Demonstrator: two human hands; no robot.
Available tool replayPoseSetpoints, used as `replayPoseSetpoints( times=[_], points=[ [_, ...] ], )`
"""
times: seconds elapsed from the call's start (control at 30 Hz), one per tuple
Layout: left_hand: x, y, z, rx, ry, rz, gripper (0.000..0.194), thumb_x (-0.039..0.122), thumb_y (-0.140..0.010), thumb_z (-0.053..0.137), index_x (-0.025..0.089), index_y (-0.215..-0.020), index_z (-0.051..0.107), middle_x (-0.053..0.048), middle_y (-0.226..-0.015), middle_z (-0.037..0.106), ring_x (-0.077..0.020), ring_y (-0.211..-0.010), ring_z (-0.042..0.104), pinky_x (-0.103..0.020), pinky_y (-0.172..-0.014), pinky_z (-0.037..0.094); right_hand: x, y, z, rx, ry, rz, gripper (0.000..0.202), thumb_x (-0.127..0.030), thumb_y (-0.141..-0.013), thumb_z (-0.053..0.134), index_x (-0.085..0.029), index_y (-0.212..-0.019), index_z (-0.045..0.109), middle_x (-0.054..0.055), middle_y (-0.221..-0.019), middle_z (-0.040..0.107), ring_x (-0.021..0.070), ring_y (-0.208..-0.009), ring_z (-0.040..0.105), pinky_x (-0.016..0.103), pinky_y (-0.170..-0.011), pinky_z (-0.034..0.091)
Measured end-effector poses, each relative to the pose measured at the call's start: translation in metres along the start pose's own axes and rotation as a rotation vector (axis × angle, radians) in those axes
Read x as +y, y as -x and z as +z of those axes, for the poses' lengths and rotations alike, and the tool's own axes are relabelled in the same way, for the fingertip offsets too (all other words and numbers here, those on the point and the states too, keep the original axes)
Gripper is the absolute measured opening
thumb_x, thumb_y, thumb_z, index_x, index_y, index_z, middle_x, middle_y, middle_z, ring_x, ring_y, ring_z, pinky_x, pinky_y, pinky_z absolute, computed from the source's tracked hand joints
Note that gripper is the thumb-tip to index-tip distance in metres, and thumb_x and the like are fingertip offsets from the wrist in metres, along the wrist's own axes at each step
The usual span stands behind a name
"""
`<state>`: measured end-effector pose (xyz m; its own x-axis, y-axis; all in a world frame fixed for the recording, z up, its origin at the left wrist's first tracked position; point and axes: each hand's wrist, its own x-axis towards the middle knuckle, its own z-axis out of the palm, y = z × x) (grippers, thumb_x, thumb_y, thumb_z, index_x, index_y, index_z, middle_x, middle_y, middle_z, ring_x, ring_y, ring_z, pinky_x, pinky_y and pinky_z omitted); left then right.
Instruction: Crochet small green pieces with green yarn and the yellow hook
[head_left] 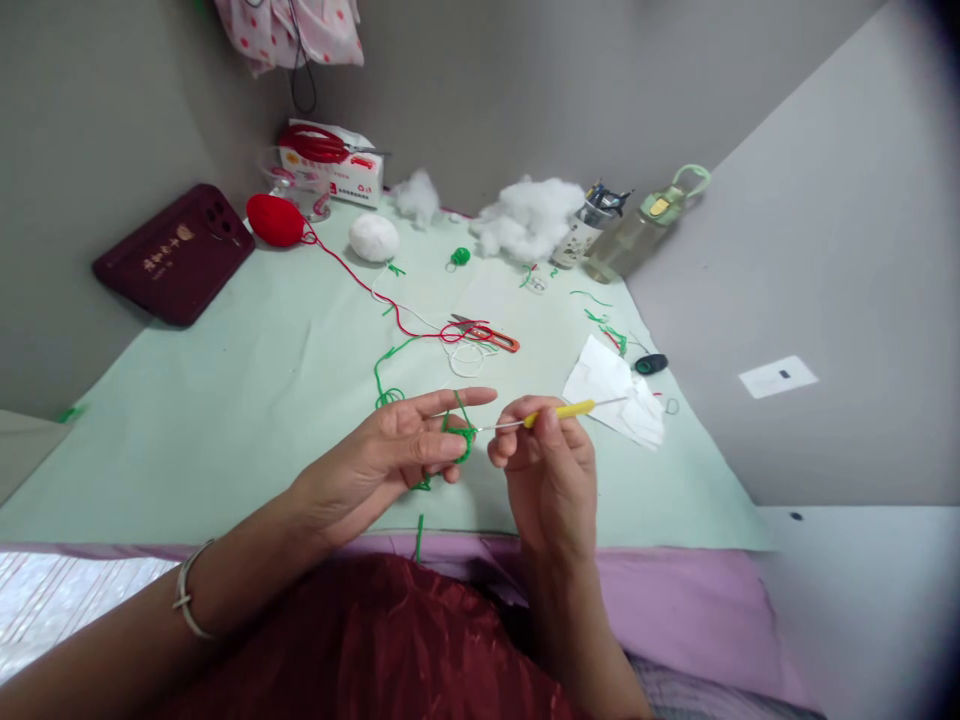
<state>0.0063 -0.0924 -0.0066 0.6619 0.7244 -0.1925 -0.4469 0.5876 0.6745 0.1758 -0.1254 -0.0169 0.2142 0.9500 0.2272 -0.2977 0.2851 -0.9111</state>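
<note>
A dark red phone-shaped object (176, 258) is set at the left of the tabletop (247, 410), well apart from the work. Farther right, a red ball (276, 220) and a white ball (374, 238) are placed toward the back, apparently to be kept out of the way. In the left hand (382, 445), a small green crocheted piece (466, 446) is pinched between thumb and fingers; its strand (460, 405) is carried across the extended index finger, probably so that tension is kept. Beyond, orange-handled scissors (499, 338) are laid among loose yarn, seemingly within easy reach. A yellow-handled hook (568, 412) is pinched by the thumb and fingers of the right hand (553, 470), likely for fine control, its tip held at or just beside the green edge.
</note>
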Motion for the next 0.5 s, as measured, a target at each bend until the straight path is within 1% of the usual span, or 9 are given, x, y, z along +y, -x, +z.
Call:
replayPoseSetpoints(
  times=[0.03, 0.1, 0.17, 0.23, 0.3, 0.33, 0.4, 0.5],
  points=[
    [0.000, 0.000, 0.000, 0.003, -0.009, 0.012, 0.047, 0.023, -0.078, 0.086, 0.022, -0.124, 0.079, -0.001, -0.085, 0.065, -0.0129, -0.077, 0.054, -0.025, -0.072, 0.045, -0.001, -0.001, 0.000, -0.014, -0.023, 0.013, 0.019, -0.036, -0.098, 0.067, -0.022, -0.088, 0.075, 0.000, -0.075, 0.069, 0.0092, -0.055, 0.061, 0.021, -0.049, 0.053],
    [-0.002, 0.000, 0.000, 0.050, -0.053, 0.045, 0.043, 0.021, -0.079, 0.086, 0.024, -0.122, 0.080, 0.000, -0.087, 0.067, -0.0124, -0.079, 0.057, -0.025, -0.077, 0.046, -0.001, -0.001, 0.000, -0.044, -0.017, -0.009, 0.018, -0.035, -0.098, 0.067, -0.023, -0.089, 0.076, 0.000, -0.078, 0.071, 0.0093, -0.057, 0.062, 0.022, -0.052, 0.054],
    [-0.005, 0.000, 0.002, 0.110, -0.113, 0.090, 0.043, 0.020, -0.080, 0.085, 0.027, -0.123, 0.079, 0.000, -0.090, 0.070, -0.0130, -0.084, 0.062, -0.025, -0.083, 0.047, 0.000, 0.003, 0.002, -0.055, 0.086, -0.089, 0.017, -0.034, -0.099, 0.066, -0.024, -0.093, 0.078, 0.002, -0.088, 0.075, 0.0113, -0.065, 0.066, 0.025, -0.058, 0.057],
    [-0.009, 0.000, 0.004, 0.154, -0.153, 0.138, 0.047, 0.019, -0.081, 0.085, 0.028, -0.127, 0.076, 0.000, -0.094, 0.073, -0.0143, -0.088, 0.065, -0.027, -0.087, 0.049, 0.003, 0.007, 0.005, -0.044, 0.243, -0.188, 0.015, -0.031, -0.099, 0.066, -0.025, -0.096, 0.079, 0.005, -0.095, 0.078, 0.0150, -0.075, 0.069, 0.029, -0.063, 0.058],
    [-0.011, -0.001, 0.005, 0.189, -0.166, 0.181, 0.052, 0.018, -0.081, 0.086, 0.028, -0.130, 0.074, 0.000, -0.096, 0.073, -0.0153, -0.092, 0.067, -0.029, -0.091, 0.050, 0.005, 0.010, 0.006, -0.019, 0.348, -0.259, 0.014, -0.028, -0.099, 0.066, -0.025, -0.098, 0.080, 0.005, -0.097, 0.079, 0.0168, -0.079, 0.069, 0.031, -0.065, 0.058],
    [-0.011, -0.001, 0.005, 0.207, -0.171, 0.194, 0.053, 0.018, -0.080, 0.086, 0.028, -0.130, 0.074, 0.000, -0.096, 0.073, -0.0153, -0.092, 0.067, -0.029, -0.091, 0.050, 0.005, 0.011, 0.006, -0.008, 0.360, -0.269, 0.015, -0.028, -0.099, 0.065, -0.026, -0.099, 0.080, 0.005, -0.096, 0.079, 0.0165, -0.078, 0.069, 0.031, -0.065, 0.058],
    [-0.011, -0.001, 0.006, 0.225, -0.172, 0.198, 0.051, 0.018, -0.078, 0.087, 0.028, -0.128, 0.076, 0.001, -0.093, 0.071, -0.0150, -0.088, 0.066, -0.028, -0.087, 0.051, 0.006, 0.011, 0.005, -0.002, 0.320, -0.236, 0.016, -0.028, -0.100, 0.064, -0.025, -0.100, 0.080, 0.004, -0.094, 0.078, 0.0146, -0.072, 0.067, 0.031, -0.065, 0.057],
    [-0.009, -0.002, 0.006, 0.224, -0.143, 0.163, 0.045, 0.019, -0.078, 0.088, 0.028, -0.121, 0.079, 0.002, -0.086, 0.069, -0.0137, -0.080, 0.063, -0.027, -0.080, 0.049, 0.006, 0.007, 0.003, -0.005, 0.196, -0.142, 0.017, -0.032, -0.101, 0.063, -0.023, -0.098, 0.078, 0.004, -0.093, 0.078, 0.0128, -0.068, 0.067, 0.030, -0.065, 0.058]
  ],
)
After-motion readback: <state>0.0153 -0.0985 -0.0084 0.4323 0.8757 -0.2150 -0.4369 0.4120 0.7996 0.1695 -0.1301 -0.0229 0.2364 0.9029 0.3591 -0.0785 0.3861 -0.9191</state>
